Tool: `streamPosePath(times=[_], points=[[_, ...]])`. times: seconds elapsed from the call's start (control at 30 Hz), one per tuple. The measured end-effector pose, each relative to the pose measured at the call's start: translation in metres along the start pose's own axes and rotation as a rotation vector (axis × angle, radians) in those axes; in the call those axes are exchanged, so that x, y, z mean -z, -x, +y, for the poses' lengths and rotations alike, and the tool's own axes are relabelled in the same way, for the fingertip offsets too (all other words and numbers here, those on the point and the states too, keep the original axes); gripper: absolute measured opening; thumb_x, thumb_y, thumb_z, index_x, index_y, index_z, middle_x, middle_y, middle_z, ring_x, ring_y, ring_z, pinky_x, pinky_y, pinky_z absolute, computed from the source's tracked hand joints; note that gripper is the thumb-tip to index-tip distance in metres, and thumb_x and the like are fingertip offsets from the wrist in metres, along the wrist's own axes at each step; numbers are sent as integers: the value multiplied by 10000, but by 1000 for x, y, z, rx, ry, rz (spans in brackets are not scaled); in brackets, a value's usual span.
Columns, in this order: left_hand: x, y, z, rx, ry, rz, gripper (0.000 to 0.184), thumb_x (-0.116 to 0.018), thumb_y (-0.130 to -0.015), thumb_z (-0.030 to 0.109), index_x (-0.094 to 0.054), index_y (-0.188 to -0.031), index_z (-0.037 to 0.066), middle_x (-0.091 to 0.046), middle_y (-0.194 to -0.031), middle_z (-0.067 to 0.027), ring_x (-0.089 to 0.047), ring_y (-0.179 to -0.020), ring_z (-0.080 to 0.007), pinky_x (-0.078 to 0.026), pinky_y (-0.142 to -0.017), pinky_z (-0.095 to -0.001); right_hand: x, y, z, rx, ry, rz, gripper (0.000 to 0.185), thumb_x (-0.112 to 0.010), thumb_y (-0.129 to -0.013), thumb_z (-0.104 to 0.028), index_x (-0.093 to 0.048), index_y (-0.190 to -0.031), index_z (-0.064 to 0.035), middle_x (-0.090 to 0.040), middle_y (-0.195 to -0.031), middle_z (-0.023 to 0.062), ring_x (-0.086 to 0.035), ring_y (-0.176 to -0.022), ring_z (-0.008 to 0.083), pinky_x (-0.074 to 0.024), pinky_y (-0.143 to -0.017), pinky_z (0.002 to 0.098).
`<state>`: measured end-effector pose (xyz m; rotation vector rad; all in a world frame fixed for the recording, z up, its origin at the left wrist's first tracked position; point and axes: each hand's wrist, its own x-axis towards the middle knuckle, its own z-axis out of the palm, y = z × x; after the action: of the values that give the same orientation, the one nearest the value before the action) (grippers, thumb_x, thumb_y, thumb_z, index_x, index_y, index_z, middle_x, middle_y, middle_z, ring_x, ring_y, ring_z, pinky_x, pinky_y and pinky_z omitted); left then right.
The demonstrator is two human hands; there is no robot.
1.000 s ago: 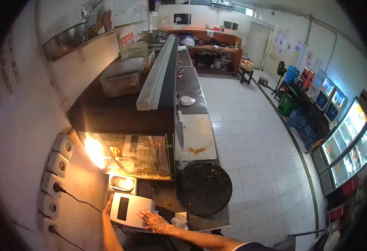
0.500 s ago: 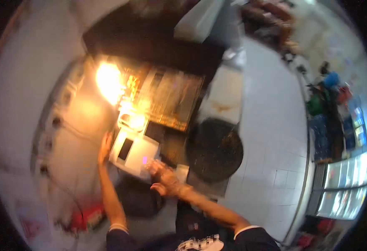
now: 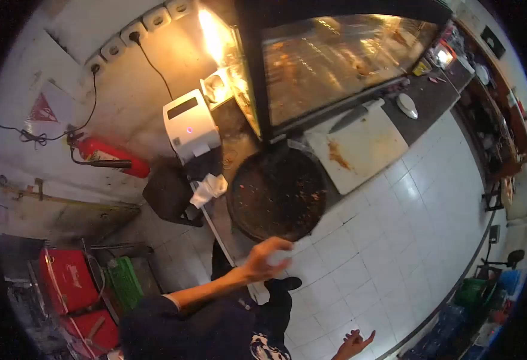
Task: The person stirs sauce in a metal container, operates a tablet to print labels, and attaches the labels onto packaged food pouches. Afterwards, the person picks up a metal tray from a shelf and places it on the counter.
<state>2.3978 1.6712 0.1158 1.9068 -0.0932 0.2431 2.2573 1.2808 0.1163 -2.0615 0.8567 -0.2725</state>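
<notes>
Left hand [image 3: 267, 261] (open) near dark pan [image 3: 275, 195], cutting board [image 3: 367, 150] with knife [image 3: 349, 119] beyond — right hand [image 3: 353, 345] open

Red fire extinguisher [image 3: 110, 156], green crate [image 3: 124, 282], white printer [image 3: 191, 126], brown-stained white cutting board [image 3: 359, 144], black round tray [image 3: 277, 193].

On our counter [image 3: 434, 103], the pan [image 3: 277, 193] sat right of the printer [image 3: 190, 127]. Right of the pan, we had the cutting board [image 3: 368, 150], the knife [image 3: 349, 117] along its back edge, and the display case [image 3: 335, 66] behind.
</notes>
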Motion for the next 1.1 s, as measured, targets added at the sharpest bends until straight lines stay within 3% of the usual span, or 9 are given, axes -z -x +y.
streamPosePath(times=[0.07, 0.13, 0.4, 0.47, 0.53, 0.57, 0.67, 0.87, 1.1], points=[[-81, -16, 57, 39, 141, -165, 351, -729, -831, 95, -604, -1152, 27, -669, -1034, -116, -662, -904, -207, -536, -818, -331, 45, -36, 5, -8, 143, -40, 562, -500, -990, -318, -315, -1477, -105, -672, -878, 146, -630, -706, 233, -535, -637, 431], [-136, -24, 102, 33, 158, -206, 335, -717, -841, 96, -607, -1150, 30, -670, -1030, -112, -660, -889, -199, -535, -811, -324, 87, -90, 12, -47, -142, -35, 638, -590, -940, -133, -280, -1497, -137, -624, -751, 89, -554, -557, 126, -452, -488, 239], [-337, -157, 118, 65, -11, -173, 225, -691, -838, 46, -652, -1057, 12, -689, -957, -97, -679, -737, -147, -556, -658, -280, 72, -437, 130, -311, -817, -22, 470, -627, -915, -139, -451, -1348, -95, -654, -770, 111, -623, -590, 180, -508, -493, 293], [-394, -200, 94, 95, 71, -64, 162, -674, -864, 76, -649, -1008, 6, -684, -828, -83, -657, -682, -117, -535, -625, -264, 19, -524, 324, -222, -493, -284, 448, -628, -915, -188, -463, -1310, -56, -645, -757, 124, -603, -558, 206, -520, -497, 338], [-450, -260, 84, 186, 66, -5, 145, -652, -898, 100, -639, -1004, 2, -669, -788, -63, -644, -664, -113, -525, -612, -259, -11, -550, 491, -715, -632, -510, 548, -512, -920, -496, -488, -1294, -96, -617, -1082, 114, -588, -991, 213, -503, -796, 514], [-483, -290, 71, 254, 135, 24, 145, -650, -904, 103, -641, -1009, 4, -671, -805, -61, -644, -669, -114, -525, -613, -261, -8, -537, 492, -767, -683, -502, 555, -472, -898, -554, -522, -1298, -172, -556, -1209, 61, -481, -1161, 209, -425, -918, 533], [-578, -388, 103, 312, 306, 74, 151, -650, -912, 116, -647, -1021, 11, -682, -852, -60, -651, -699, -113, -533, -640, -262, 68, -598, 392, -985, -374, -359, 535, -474, -906, -531, -528, -1292, -165, -564, -1191, 70, -493, -1135, 221, -431, -901, 532], [-772, -589, 185, 230, 338, -96, 163, -637, -916, 95, -645, -1052, 6, -687, -901, -51, -667, -771, -115, -540, -661, -251, 142, -865, 259, -760, -415, -246, 494, -477, -921, -486, -540, -1278, -151, -580, -1155, 89, -515, -1081, 245, -443, -868, 530], [-1055, -809, 105, 69, 274, -103, 290, -694, -842, 261, -653, -1015, 31, -689, -957, -154, -671, -898, -274, -523, -789, -401, 91, -1252, 129, -456, -358, -534, 447, -481, -939, -434, -553, -1263, -135, -598, -1112, 112, -542, -1019, 273, -457, -829, 528]])
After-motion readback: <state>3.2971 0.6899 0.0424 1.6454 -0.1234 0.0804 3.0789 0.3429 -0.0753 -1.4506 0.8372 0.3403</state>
